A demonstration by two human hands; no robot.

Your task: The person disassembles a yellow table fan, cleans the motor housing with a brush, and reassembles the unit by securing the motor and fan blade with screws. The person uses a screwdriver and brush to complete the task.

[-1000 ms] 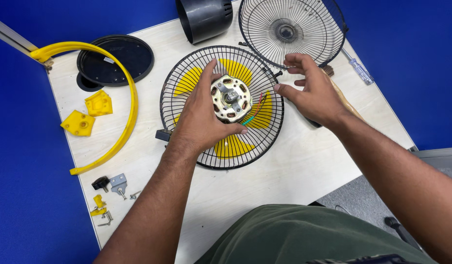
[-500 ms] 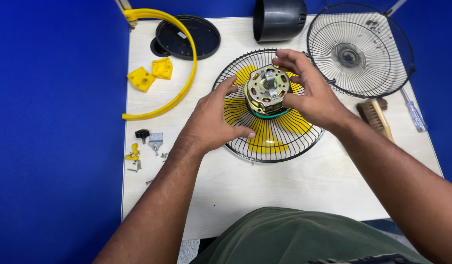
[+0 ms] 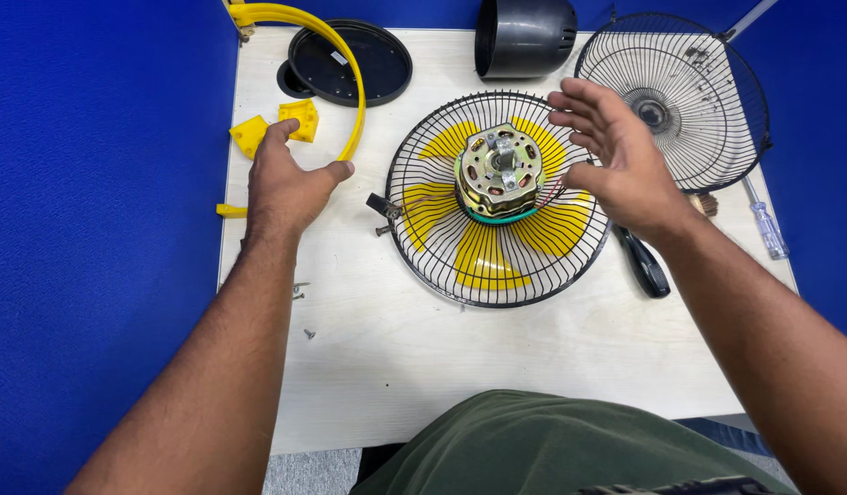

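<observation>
So the fan motor (image 3: 499,172) is sitting upright in the middle of the black wire grille (image 3: 497,197), which lies flat on the pale tabletop (image 3: 423,339) with the yellow blades (image 3: 483,252) showing through the wires. Neither hand has hold of it. The right hand (image 3: 616,156) hovers just to the right of the motor, fingers spread wide and palm facing it, gripping nothing. The left hand (image 3: 284,179) is well off to the left, open and loose, with the thumb close to the curved yellow ring (image 3: 336,64) and the fingertips near 2 small yellow blocks (image 3: 277,128). A second grille (image 3: 675,96) and a black housing (image 3: 524,37) sit at the far edge, plus a black-handled screwdriver (image 3: 643,261) under the right wrist.
</observation>
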